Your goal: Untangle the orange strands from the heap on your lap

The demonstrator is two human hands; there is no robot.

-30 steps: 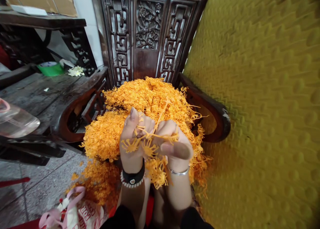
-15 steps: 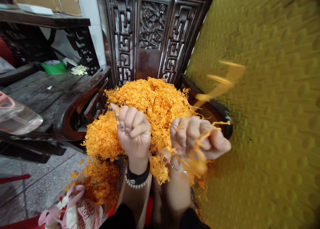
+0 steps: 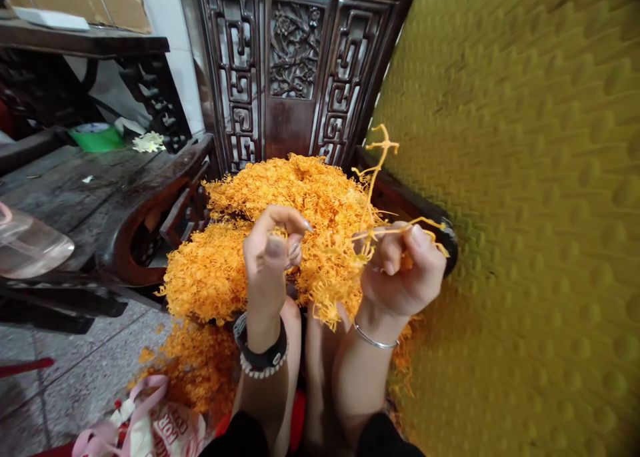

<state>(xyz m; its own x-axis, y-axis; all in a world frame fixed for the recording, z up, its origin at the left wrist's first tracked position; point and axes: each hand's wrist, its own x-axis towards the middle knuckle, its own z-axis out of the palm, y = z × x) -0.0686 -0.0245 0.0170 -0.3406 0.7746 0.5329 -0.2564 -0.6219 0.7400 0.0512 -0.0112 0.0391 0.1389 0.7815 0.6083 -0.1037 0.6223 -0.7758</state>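
Note:
A large heap of thin, branching orange plastic pieces lies in front of me on a dark carved wooden chair. My right hand is closed on an orange branching strand, whose forked end points up over the heap while other tips stick out past the thumb. My left hand is curled in front of the heap, apart from the right. Its thumb and fingers are bent inward, and a bit of orange shows between them; whether it is held or lies behind cannot be made out.
A yellow dimpled sheet rises along the right side. On the left, a dark wooden seat bears a green tape roll and a clear pink-handled bottle. Loose orange pieces and a printed bag lie low on the left.
My right hand has turned, and its strand, blurred before, now stands upright. My left hand has rotated, with its fingers curling toward the right. The orange clump between my forearms has moved up.

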